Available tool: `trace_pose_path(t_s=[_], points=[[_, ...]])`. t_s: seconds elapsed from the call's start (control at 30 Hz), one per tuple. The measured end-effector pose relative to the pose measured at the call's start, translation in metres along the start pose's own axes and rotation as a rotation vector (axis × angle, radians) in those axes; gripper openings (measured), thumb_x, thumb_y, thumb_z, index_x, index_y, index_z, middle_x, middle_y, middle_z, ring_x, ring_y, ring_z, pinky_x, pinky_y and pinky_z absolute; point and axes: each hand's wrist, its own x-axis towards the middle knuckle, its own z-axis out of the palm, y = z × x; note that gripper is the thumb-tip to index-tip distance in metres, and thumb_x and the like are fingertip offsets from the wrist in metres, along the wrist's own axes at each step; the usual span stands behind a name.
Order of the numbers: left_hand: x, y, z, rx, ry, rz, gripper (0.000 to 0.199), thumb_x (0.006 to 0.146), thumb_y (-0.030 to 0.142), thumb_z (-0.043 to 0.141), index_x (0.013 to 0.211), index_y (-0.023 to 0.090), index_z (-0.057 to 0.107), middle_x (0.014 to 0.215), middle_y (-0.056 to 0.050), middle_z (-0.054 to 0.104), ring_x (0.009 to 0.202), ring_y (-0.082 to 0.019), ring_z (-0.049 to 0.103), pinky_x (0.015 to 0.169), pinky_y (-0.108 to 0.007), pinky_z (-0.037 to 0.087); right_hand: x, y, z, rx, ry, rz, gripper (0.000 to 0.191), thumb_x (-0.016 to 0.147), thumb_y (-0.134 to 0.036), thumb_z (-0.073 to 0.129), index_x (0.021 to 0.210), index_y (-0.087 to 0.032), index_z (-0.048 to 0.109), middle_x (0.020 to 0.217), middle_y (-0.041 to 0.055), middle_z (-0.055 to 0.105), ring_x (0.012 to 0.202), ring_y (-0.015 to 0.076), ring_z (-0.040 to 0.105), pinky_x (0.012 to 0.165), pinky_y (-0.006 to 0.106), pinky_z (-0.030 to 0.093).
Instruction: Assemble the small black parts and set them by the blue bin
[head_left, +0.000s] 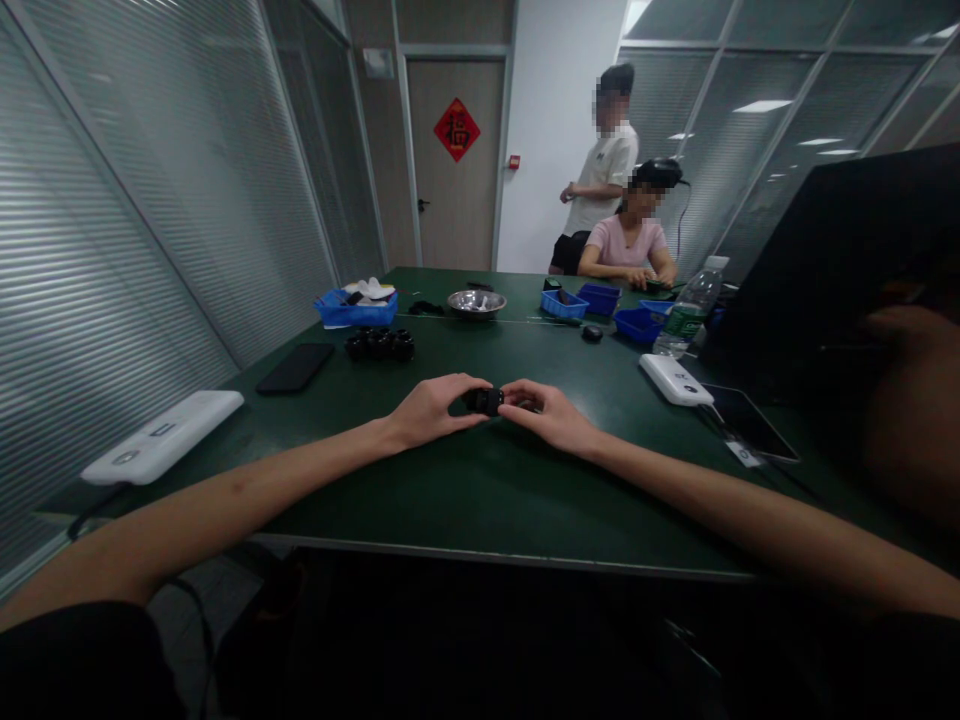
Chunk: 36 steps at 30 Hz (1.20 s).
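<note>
Between my two hands, just over the green table (480, 490), is a small black object (490, 401) with a blocky end; its exact kind is too small to make out. My left hand (435, 410) grips it from the left, thumb below and fingers above. From the right, the fingertips and thumb of my right hand (547, 413) close on its other end. Several round black pieces (380, 344) stand in a cluster beyond my left hand. A black phone (295, 368) lies to the left of them.
White power banks lie at left (161, 437) and right (673, 379). A water bottle (690, 308), a dark monitor-like panel (832, 260) and a tablet (752, 420) are at right. Farther back are a metal bowl (477, 304) and blue baskets (356, 312). Two people are across the table.
</note>
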Motion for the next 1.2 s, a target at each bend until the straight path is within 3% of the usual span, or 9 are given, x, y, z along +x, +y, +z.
trace_pose_path(t_s=[0.17, 0.37, 0.57, 0.77, 1.0, 1.2], points=[[-0.0003, -0.0017, 0.0014, -0.009, -0.01, -0.005, 0.048, 0.092, 0.037, 0.072, 0.133, 0.018, 0.058, 0.122, -0.01, 0.07, 0.11, -0.023, 0.068, 0.095, -0.04, 0.056, -0.0003, -0.0002, 0.0008, 0.034, 0.003, -0.045, 0.042, 0.087, -0.04, 0.077, 0.122, -0.023, 0.064, 0.116, 0.0068, 0.069, 0.108, 0.0232, 0.065, 0.093, 0.042, 0.054], [0.0006, 0.0022, -0.0011, 0.001, -0.011, -0.005, 0.048, 0.094, 0.037, 0.07, 0.135, 0.018, 0.057, 0.123, -0.011, 0.069, 0.112, -0.024, 0.067, 0.096, -0.042, 0.056, 0.0003, 0.0023, 0.0006, -0.007, -0.036, 0.032, 0.036, 0.097, -0.048, 0.063, 0.122, -0.023, 0.067, 0.115, 0.0068, 0.071, 0.102, 0.0224, 0.067, 0.093, 0.044, 0.053], [0.0016, 0.0034, -0.0012, -0.033, -0.02, 0.024, 0.047, 0.093, 0.035, 0.071, 0.134, 0.017, 0.057, 0.124, -0.01, 0.069, 0.112, -0.023, 0.067, 0.097, -0.04, 0.056, -0.0004, 0.0024, 0.0009, 0.06, -0.012, -0.058, 0.041, 0.088, -0.041, 0.076, 0.122, -0.023, 0.064, 0.118, 0.0063, 0.069, 0.106, 0.0221, 0.065, 0.093, 0.042, 0.054], [0.0016, 0.0047, -0.0022, -0.032, 0.01, 0.029, 0.046, 0.094, 0.035, 0.069, 0.135, 0.018, 0.057, 0.125, -0.011, 0.068, 0.114, -0.023, 0.067, 0.097, -0.042, 0.057, 0.001, 0.0027, 0.0013, 0.067, -0.038, 0.037, 0.039, 0.095, -0.048, 0.066, 0.123, -0.022, 0.065, 0.115, 0.0069, 0.07, 0.101, 0.0217, 0.066, 0.091, 0.042, 0.054], [0.0011, 0.0026, -0.0001, -0.044, 0.003, 0.04, 0.046, 0.094, 0.035, 0.07, 0.135, 0.02, 0.057, 0.125, -0.009, 0.069, 0.113, -0.023, 0.068, 0.097, -0.04, 0.056, -0.0008, -0.0027, 0.0027, 0.102, -0.023, -0.049, 0.045, 0.085, -0.04, 0.079, 0.122, -0.023, 0.061, 0.119, 0.0059, 0.067, 0.102, 0.0207, 0.065, 0.094, 0.04, 0.053], [0.0024, 0.0039, 0.0003, -0.025, 0.034, 0.037, 0.045, 0.094, 0.036, 0.07, 0.134, 0.018, 0.058, 0.123, -0.01, 0.069, 0.112, -0.022, 0.068, 0.098, -0.04, 0.056, -0.0006, -0.001, 0.0023, 0.087, -0.046, 0.013, 0.036, 0.096, -0.045, 0.065, 0.124, -0.022, 0.061, 0.112, 0.0056, 0.07, 0.098, 0.0202, 0.066, 0.09, 0.04, 0.053]])
